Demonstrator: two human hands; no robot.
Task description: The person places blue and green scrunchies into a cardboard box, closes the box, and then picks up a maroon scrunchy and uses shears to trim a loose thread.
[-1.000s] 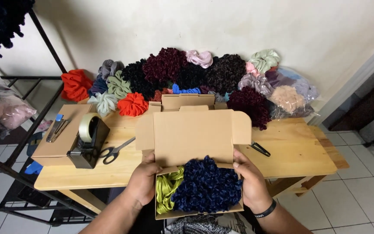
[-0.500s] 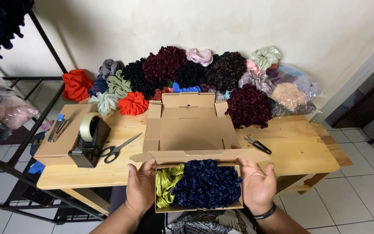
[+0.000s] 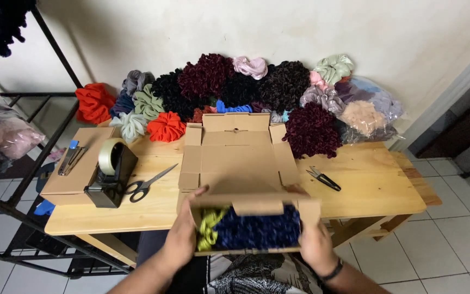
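— Cardboard box (image 3: 248, 209), is that what the person has hold of?

— Yes, flat brown mailer type, lid thrown open toward twelve o'clock so it lies over the worktop (image 3: 365, 188). The tray part hangs off the near edge at six o'clock, right above the person's lap.

— What's inside?

— A dark blue scrunchie (image 3: 257, 228) fills most of it, with a yellow-green scrunchie (image 3: 208, 228) squeezed in at nine o'clock of that.

— And the hands?

— The left hand (image 3: 183, 237) has its grip closed on the tray's left wall, thumb up over the corner. The right hand (image 3: 315, 246) clasps the right wall the same way; there's a dark band on that wrist.

— Anything else on the worktop?

— At nine o'clock of the box, scissors (image 3: 147, 184), then a black tape dispenser (image 3: 110, 171) standing against a flat carton (image 3: 82, 169) that carries a box cutter (image 3: 70, 158). At three o'clock, small black thread snips (image 3: 323, 178). Along the wall at twelve o'clock, a heap of scrunchies (image 3: 246, 90), maroon, black, red, grey, mint, pink, some bagged in clear plastic.
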